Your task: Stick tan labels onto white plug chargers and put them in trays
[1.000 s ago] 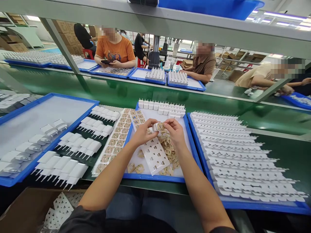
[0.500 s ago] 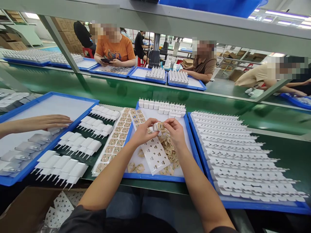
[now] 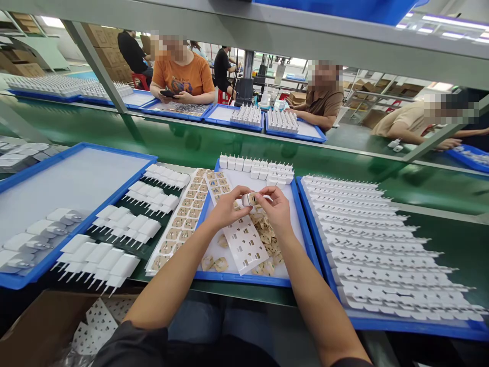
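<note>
My left hand (image 3: 226, 208) grips a small white plug charger (image 3: 246, 200) by its sides, over the middle tray. A tan die-cut sticker (image 3: 252, 198) lies against the charger's end face. My right hand (image 3: 278, 208) is closed at that face, thumb and forefinger pinching the sticker's edge. Below my hands a mostly peeled sticker sheet (image 3: 246, 247) slants across the tray, beside a heap of loose tan pieces (image 3: 269, 237). Several white chargers (image 3: 263, 171) stand with pins up at the tray's far end.
Full sticker sheets (image 3: 183, 219) lie left of the blue tray (image 3: 244, 278). Rows of chargers (image 3: 126, 221) sit on the green bench. A right tray (image 3: 382, 244) holds many chargers; a left tray (image 3: 95, 158) holds several. A metal shelf beam (image 3: 267, 41) crosses above. Co-workers sit opposite.
Another person's hand over the left tray has gone out of view. My hands stay together at the charger, and the sticker now sits flatter against its face.
</note>
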Tool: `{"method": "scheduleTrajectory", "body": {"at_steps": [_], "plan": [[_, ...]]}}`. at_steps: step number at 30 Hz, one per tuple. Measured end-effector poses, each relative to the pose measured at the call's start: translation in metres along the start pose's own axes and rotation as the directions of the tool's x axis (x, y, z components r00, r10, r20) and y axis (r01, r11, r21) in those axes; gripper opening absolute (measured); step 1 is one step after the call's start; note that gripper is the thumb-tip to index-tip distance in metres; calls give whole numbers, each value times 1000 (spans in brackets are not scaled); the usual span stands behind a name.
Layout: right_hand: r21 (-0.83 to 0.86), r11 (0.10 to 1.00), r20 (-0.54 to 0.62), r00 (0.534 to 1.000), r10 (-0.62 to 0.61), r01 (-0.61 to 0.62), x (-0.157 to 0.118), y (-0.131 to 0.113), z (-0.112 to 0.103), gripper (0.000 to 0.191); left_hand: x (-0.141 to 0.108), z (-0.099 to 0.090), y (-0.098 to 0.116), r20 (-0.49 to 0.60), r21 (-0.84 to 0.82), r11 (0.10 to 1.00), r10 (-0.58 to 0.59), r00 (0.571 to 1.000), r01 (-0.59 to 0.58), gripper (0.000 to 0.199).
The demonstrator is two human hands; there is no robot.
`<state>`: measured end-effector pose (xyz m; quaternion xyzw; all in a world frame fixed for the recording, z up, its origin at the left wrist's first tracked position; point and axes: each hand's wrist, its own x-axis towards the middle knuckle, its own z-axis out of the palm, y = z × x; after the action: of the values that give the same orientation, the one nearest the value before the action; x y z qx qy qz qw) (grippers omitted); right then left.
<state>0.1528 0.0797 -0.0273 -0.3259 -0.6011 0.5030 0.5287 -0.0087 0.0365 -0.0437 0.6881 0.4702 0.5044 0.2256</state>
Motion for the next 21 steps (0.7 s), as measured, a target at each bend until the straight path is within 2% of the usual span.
{"method": "scheduleTrajectory", "body": {"at_steps": [8, 13, 16, 19, 21], "plan": [[-103, 992, 2, 997, -73, 73, -2, 2, 0, 19, 0, 1, -1, -2, -10, 1000, 9, 1000, -9, 35], [-311, 931, -7, 979, -203, 191, -8, -5, 3, 14, -1, 1, 4, -16, 9, 1000, 9, 1000, -9, 34], [-397, 892, -59, 964, -261, 217, -8, -7, 2, 18, -2, 2, 4, -51, 4, 999, 40, 998, -40, 33], [-306, 939, -126, 971, -202, 155, -4, -6, -2, 20, -2, 4, 4, -87, -35, 997, 68, 994, -71, 35], [-153, 984, -74, 992, -106, 93, -1, -4, -4, 18, -2, 5, 5, -109, -55, 995, 79, 991, -85, 36]]}}
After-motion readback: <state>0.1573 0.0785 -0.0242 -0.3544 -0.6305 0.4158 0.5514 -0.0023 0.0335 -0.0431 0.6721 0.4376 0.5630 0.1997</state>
